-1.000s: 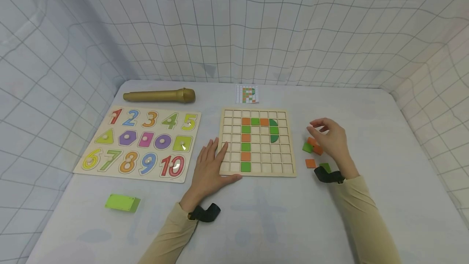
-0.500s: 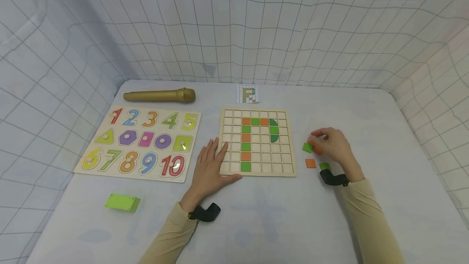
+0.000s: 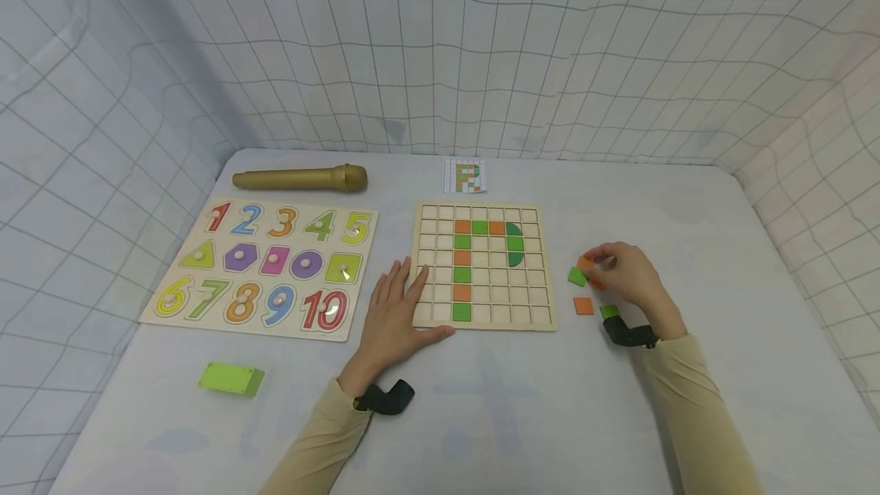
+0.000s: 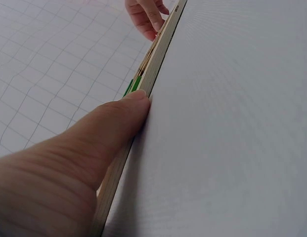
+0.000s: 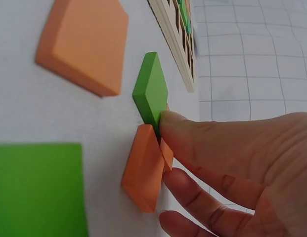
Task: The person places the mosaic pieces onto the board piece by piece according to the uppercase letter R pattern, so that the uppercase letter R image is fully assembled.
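Observation:
My left hand (image 3: 392,319) rests with straight fingers on the left side of a wooden grid board (image 3: 509,296), its thumb against the near edge. In the left wrist view that thumb presses the board's edge (image 4: 160,54). Green and orange square tiles and dark green rounded pieces sit in the grid. Right of the board, my right hand (image 3: 627,275) pinches an orange tile (image 5: 167,154) between thumb and fingers, partly hidden behind a green tile (image 5: 152,89) and another orange tile (image 5: 142,170). An orange tile (image 3: 583,305) and a green tile (image 3: 609,312) lie nearer me.
A number puzzle board (image 3: 257,312) lies on the left, with a gold toy microphone (image 3: 296,179) behind it. A light green block (image 3: 229,378) is at the near left. Behind the grid board lies a small pattern card (image 3: 464,176).
My right hand has come down and slightly toward me onto the tile cluster, and its fingers have closed on an orange tile. The left hand has stayed put.

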The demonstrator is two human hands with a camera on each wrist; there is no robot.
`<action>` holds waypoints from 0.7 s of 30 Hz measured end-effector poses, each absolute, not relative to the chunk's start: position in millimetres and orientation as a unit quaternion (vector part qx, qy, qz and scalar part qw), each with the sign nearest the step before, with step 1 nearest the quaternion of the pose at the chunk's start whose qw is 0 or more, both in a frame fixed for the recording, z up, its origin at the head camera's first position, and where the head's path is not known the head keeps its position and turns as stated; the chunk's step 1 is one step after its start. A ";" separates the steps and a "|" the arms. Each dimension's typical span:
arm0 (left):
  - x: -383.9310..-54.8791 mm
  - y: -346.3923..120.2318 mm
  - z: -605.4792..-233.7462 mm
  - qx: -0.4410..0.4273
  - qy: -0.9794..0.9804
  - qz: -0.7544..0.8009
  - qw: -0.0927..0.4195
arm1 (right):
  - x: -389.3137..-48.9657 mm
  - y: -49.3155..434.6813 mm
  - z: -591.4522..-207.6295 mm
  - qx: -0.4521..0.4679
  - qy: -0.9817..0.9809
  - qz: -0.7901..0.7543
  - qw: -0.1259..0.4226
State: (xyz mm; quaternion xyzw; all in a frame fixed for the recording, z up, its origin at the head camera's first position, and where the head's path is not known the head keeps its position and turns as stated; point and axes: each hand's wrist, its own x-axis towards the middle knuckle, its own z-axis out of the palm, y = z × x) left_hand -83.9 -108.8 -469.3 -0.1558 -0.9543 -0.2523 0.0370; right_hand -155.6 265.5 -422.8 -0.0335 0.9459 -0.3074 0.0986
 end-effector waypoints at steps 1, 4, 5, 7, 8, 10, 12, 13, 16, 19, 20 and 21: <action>-83.9 -108.9 -469.4 -0.156 -0.954 -0.253 0.037 | -156.0 265.2 -422.5 -0.034 0.945 -0.308 0.100; -84.1 -109.0 -469.7 -0.157 -0.954 -0.254 0.039 | -157.0 264.8 -421.8 -0.038 0.945 -0.309 0.100; -84.0 -109.1 -469.9 -0.157 -0.954 -0.254 0.039 | -156.9 264.5 -421.4 -0.038 0.945 -0.310 0.100; -84.2 -109.0 -470.1 -0.158 -0.954 -0.252 0.039 | -156.6 264.2 -420.8 -0.037 0.945 -0.309 0.098; -84.2 -108.9 -470.2 -0.158 -0.954 -0.251 0.038 | -156.4 264.3 -420.7 -0.036 0.945 -0.309 0.097; -84.3 -108.6 -470.5 -0.158 -0.955 -0.249 0.037 | -155.4 264.1 -420.8 -0.032 0.946 -0.309 0.094; -84.3 -108.4 -470.4 -0.158 -0.955 -0.248 0.038 | -154.4 264.5 -421.6 -0.030 0.947 -0.308 0.091; -84.3 -108.4 -470.5 -0.158 -0.955 -0.248 0.038 | -153.8 264.7 -422.1 -0.031 0.947 -0.307 0.088; -84.3 -108.5 -470.3 -0.158 -0.955 -0.247 0.039 | -152.9 265.5 -423.5 -0.037 0.948 -0.307 0.075; -84.4 -108.7 -470.5 -0.158 -0.955 -0.248 0.040 | -152.8 264.1 -423.0 -0.045 0.948 -0.310 0.054; -84.5 -108.8 -470.5 -0.158 -0.955 -0.248 0.040 | -153.0 262.5 -422.1 -0.047 0.947 -0.313 0.046; -84.5 -108.9 -470.6 -0.158 -0.955 -0.249 0.040 | -153.5 260.3 -421.9 -0.046 0.947 -0.315 0.038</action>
